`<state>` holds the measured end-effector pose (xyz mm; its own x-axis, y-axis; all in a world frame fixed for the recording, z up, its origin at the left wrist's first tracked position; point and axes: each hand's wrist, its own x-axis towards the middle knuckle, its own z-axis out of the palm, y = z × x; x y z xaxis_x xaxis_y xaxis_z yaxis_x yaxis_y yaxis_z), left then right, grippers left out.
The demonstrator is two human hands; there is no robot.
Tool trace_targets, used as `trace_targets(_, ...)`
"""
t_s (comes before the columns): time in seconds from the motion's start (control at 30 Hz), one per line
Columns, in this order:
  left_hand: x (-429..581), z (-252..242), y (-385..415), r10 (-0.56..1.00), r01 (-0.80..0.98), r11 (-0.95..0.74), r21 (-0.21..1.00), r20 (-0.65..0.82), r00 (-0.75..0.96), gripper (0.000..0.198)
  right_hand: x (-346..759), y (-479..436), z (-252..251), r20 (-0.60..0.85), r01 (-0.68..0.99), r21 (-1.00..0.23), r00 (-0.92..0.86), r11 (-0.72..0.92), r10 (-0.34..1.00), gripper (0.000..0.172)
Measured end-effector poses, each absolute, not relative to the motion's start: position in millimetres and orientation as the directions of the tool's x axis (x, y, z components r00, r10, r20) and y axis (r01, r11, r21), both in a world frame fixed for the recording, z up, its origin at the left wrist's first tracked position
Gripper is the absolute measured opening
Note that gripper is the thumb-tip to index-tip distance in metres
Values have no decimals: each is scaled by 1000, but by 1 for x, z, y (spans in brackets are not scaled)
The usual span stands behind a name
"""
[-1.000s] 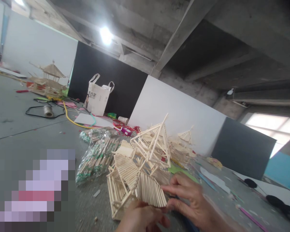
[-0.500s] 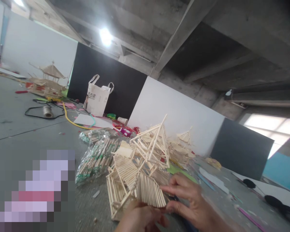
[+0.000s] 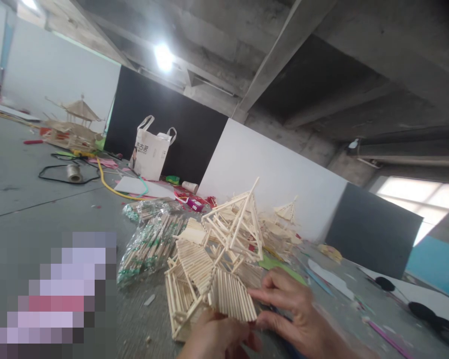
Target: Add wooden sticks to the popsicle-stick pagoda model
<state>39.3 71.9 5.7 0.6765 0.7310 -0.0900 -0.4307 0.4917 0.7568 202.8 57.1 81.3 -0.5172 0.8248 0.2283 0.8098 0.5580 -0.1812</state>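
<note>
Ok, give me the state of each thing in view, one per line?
stick panel: flat, held at its near edge by both hands
left hand: gripping the panel from below
right hand: fingers on the panel's right edge
stick model: standing on the floor
tote bag: upright
wrapped stick bundles: lying sealed

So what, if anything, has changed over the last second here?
Very little. The right hand eased slightly left and down along the edge of the stick roof panel. The left hand keeps its grip beneath the panel. The stick model, the wrapped stick bundles and the white bag have not moved.
</note>
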Motion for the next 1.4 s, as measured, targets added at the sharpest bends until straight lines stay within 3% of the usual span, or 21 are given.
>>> trace_targets(0.47,39,4,69,738,-373,463,804,-116,665,28,200,55,81,222,814,-190,-508,548,832,20)
trace_targets(0.87,45,-9,71,755,-452,478,753,-90,649,23,206,51,82,247,802,-282,-469,526,848,26)
trace_targets(1.2,45,-6,70,780,-445,465,765,-116,615,18,201,52,82,249,797,-229,-507,559,825,25)
trace_targets(1.4,46,-3,70,785,-432,462,774,-130,606,13,196,55,85,226,789,-258,-512,558,829,25)
